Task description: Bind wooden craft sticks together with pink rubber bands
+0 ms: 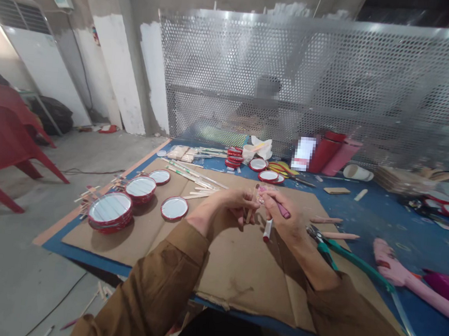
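My left hand (237,201) is closed around a flat wooden stick (250,211), held upright over the cardboard with a dark reddish upper end. Close beside it, my right hand (288,219) grips a purple-pink marker (284,210) that slants across the fingers. Something pinkish and shiny shows between the two hands, too blurred to name. Just below them, a white marker cap or short marker with a red end (267,231) rests on the cardboard (239,278). To the left lies a single round, red-rimmed white disc (174,208).
Red-rimmed discs stand in stacks (110,211) at left, near loose wooden sticks (203,192). Pliers with green handles (325,248) and a pink glue gun (391,266) lie at right. Behind are scissors (282,168), a red bottle (327,151) and a perforated metal panel (217,59).
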Motion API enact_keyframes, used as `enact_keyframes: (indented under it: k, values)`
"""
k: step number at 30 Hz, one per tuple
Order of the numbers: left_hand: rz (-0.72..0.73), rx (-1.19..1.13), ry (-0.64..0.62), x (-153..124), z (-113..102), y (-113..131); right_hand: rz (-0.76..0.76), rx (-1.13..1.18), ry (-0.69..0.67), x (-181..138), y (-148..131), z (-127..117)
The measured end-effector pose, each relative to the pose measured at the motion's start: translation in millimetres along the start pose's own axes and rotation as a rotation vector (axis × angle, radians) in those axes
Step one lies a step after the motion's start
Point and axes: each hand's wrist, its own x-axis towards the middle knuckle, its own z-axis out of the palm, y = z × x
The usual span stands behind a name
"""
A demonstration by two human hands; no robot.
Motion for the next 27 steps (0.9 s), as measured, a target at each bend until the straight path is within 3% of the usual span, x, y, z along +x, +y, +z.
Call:
enact_keyframes:
  k: [20, 27]
  values:
    - [-0.046, 0.014, 0.063, -7.3, 5.4, 6.4, -0.020, 0.048, -0.054, -1.2, -0.2, 3.4]
    - [-0.042, 0.021, 0.063, -6.8, 4.5, 7.2, -0.004, 0.033, 0.017, -2.5, 2.9, 4.7]
